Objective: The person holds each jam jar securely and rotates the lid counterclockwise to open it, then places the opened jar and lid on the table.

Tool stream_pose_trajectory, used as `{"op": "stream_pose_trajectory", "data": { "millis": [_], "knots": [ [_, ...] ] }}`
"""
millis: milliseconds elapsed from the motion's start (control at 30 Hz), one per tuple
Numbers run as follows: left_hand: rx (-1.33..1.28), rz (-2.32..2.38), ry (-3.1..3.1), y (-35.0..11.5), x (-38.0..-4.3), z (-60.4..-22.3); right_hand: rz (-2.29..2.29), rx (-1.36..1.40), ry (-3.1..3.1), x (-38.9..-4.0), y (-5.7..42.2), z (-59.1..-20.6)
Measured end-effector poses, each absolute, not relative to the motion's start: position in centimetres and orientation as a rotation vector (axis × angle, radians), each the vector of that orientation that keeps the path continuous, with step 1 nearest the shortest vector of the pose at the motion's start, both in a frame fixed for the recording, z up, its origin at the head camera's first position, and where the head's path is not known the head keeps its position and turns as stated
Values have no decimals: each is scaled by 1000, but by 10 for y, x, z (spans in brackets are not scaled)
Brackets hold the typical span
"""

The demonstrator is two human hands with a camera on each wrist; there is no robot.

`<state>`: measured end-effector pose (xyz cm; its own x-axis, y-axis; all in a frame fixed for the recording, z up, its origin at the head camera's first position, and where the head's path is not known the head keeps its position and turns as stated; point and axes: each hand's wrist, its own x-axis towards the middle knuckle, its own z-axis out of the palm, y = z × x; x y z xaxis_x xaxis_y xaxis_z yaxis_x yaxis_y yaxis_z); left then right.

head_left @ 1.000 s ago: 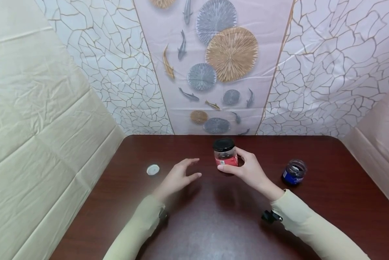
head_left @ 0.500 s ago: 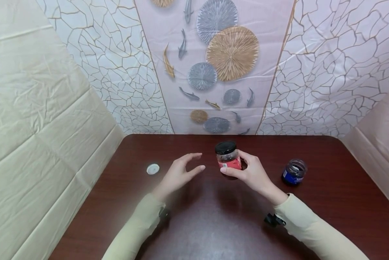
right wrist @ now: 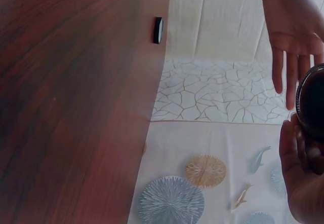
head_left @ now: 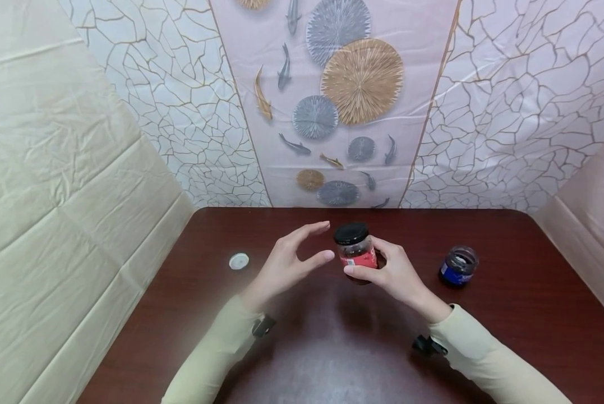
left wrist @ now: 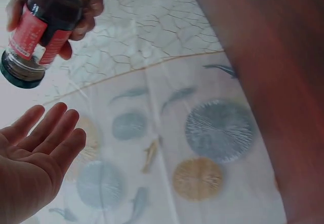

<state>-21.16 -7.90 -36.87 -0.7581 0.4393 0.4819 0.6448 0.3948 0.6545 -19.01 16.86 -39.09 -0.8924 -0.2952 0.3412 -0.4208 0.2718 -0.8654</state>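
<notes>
A glass jar (head_left: 359, 255) with a red label, dark contents and a black lid (head_left: 351, 233) is held above the table, leaning slightly left. My right hand (head_left: 395, 275) grips it from the right, thumb across the front of the label. Just left of the jar, my left hand (head_left: 286, 264) is spread with thumb and fingers apart, near the lid but not touching it. The left wrist view shows the jar (left wrist: 43, 36) clear of the left hand's fingertips (left wrist: 61, 112). In the right wrist view, the jar's dark base (right wrist: 314, 102) is cut off by the frame edge.
A second jar (head_left: 458, 266) with a blue label and no lid stands on the dark red wooden table (head_left: 322, 359) at the right. On the left lies a round lid (head_left: 238, 261), white side up. Patterned cloth (head_left: 347, 112) hangs behind the table.
The left hand has moved right and up, close to the jar's lid, its fingers spreading wider. The right hand has shifted the jar slightly right and toward me, tilting it a little left.
</notes>
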Motion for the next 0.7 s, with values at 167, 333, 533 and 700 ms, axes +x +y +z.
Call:
{"op": "stream_pose_trajectory", "data": {
  "millis": [167,333,533,700],
  "knots": [
    [-1062,-1287,-2355,-73,-209,-362,1703,750,-2397,-186,168,-393],
    [-1214,-1258,-2280,-70,-206,-358,1650,790,-2393,-181,167,-392],
    [-1387,-1322,-2256,-69,-204,-352,1646,874,-2377,-177,165,-392],
    [-1538,-1397,-2243,-71,-200,-348,1696,1010,-2349,-173,165,-392]
  ]
}}
